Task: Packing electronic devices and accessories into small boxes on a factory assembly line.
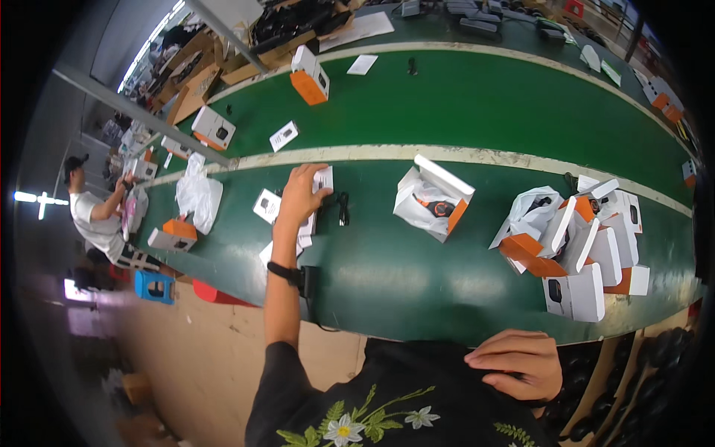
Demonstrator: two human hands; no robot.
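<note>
My left hand reaches across the green bench, its thumb and fingers closed round the edge of a white booklet. More small white booklets lie beside and under that wrist. Just right of the hand rests a coiled black cable. Close to my body at the bench's near edge, my right hand is curled; a speck of orange shows between its fingers, but what it holds is hidden. An open white and orange box stands mid-bench, with a black and orange device on white wrapping inside.
Several opened white and orange boxes crowd the right side. At the left are a white plastic bag and a small box. More boxes stand on the raised strip behind. A co-worker sits far left, near a blue stool.
</note>
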